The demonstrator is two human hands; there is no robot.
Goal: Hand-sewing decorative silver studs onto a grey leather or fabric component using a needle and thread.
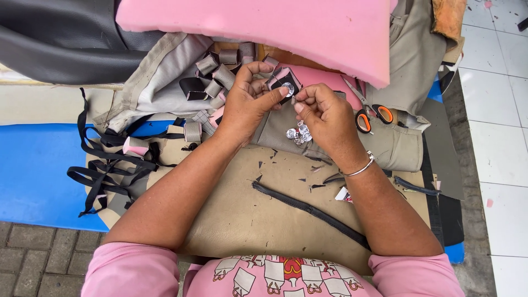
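The left hand pinches a small black fabric square with a round silver button cap lying on it, fingers closed on its edge. The right hand, just beside it to the right, has its fingertips pressed shut on something too small to identify, pointing at the cap. Below them a cluster of several silver caps lies on the beige vinyl covering the bench. One pair of orange-handled scissors rests near the right hand.

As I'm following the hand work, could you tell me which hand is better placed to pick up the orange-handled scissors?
Probably the right hand: the scissors lie just beside it, while the left hand is farther off, pinching a small round silver piece.
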